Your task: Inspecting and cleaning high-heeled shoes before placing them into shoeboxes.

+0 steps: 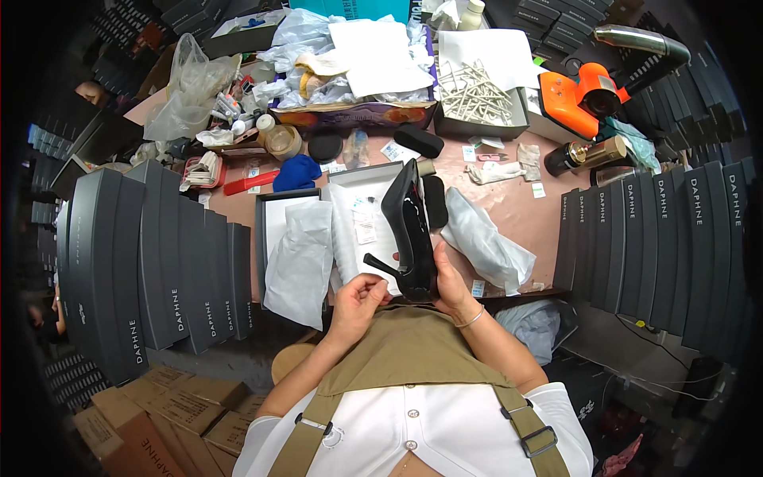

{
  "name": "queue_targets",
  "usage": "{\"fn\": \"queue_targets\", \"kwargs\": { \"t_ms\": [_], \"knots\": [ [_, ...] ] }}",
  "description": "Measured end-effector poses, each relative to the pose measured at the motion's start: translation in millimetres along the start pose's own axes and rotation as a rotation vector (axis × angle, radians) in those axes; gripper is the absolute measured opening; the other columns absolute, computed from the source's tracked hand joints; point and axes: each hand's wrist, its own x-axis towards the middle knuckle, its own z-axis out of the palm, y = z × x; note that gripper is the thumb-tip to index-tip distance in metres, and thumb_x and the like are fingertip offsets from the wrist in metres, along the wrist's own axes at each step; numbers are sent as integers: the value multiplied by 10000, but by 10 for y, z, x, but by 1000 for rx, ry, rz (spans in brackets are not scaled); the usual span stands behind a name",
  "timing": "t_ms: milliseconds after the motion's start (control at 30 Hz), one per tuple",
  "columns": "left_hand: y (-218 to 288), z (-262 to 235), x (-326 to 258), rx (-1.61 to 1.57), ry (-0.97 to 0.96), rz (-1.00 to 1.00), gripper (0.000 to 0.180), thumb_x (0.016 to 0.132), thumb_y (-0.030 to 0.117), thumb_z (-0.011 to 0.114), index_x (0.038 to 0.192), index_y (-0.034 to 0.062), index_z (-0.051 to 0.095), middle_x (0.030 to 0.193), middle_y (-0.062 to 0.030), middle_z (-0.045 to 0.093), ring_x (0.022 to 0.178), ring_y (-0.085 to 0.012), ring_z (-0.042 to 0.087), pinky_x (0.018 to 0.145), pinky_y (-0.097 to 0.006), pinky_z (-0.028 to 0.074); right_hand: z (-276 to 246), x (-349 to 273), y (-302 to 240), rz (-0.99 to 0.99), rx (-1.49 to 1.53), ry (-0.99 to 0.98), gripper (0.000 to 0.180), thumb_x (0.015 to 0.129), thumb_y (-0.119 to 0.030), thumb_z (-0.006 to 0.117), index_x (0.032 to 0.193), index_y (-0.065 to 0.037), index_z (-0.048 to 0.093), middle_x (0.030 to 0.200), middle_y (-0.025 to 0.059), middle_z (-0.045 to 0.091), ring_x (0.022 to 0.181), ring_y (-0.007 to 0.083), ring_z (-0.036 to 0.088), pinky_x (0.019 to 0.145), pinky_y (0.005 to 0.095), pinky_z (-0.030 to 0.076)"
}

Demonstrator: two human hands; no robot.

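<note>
A glossy black high-heeled shoe [412, 230] is tilted on its side above an open shoe box [350, 199], its thin heel pointing left. My right hand [453, 282] grips the rear of the shoe from the right, fingers partly hidden beneath it. Just under the heel, my left hand [358, 306] is closed in a pinch; whatever is between its fingertips is too small to tell. Inside the white-lined box lies a small white packet [365, 221]. White tissue paper [298, 258] covers much of a second grey box part [274, 205] to the left. A white-wrapped bundle [489, 242] rests on the right.
Tall rows of dark shoe boxes [107, 262] flank the pink table [469, 195], with more boxes [660, 238] at right. Behind stand a carton of crumpled paper [350, 115], a box of white sticks [477, 95], an orange heat tool [576, 99] and a blue cloth [296, 172].
</note>
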Motion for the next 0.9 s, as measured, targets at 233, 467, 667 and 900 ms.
{"fn": "queue_targets", "kwargs": {
  "t_ms": [233, 467, 667, 900],
  "knots": [
    [189, 155, -85, 326, 371, 514, 207, 926, 70, 534, 1097, -44, 566, 1007, -106, 618, 956, -140, 570, 876, -278, 445, -44, -38, -13, 3, -277, 67, 676, 965, -563, 316, 1184, 34, 543, 1138, 75, 573, 1013, 144, 537, 899, 265, 428],
    [240, 202, 13, 807, 330, 612, 313, 811, 128, 657, 1086, -15, 613, 1008, -141, 611, 977, -302, 532, 886, -387, 405, -89, -56, -31, -137, -630, 96, 631, 984, -497, 328, 1225, 54, 520, 1125, 139, 539, 1044, 202, 507, 947, 285, 367],
    [114, 279, 80, 559, 178, 475, 686, 894, 284, 614, 1388, -66, 292, 1243, -217, 527, 1156, -323, 501, 1018, -369, 336, 144, -133, -10, -336, -1018, 112, 446, 974, -276, 438, 1311, 14, 472, 1217, 210, 446, 1123, 301, 452, 970, 331, 351],
    [-16, -1, 280, -732, 133, 47, 478, 931, 139, 466, 1374, 19, 335, 1164, -137, 567, 1014, -248, 601, 852, -380, 511, 159, -317, -253, -413, -1090, -8, 599, 890, -135, 548, 1419, -10, 297, 1314, 195, 460, 1157, 286, 484, 983, 370, 376]
  ]
}}
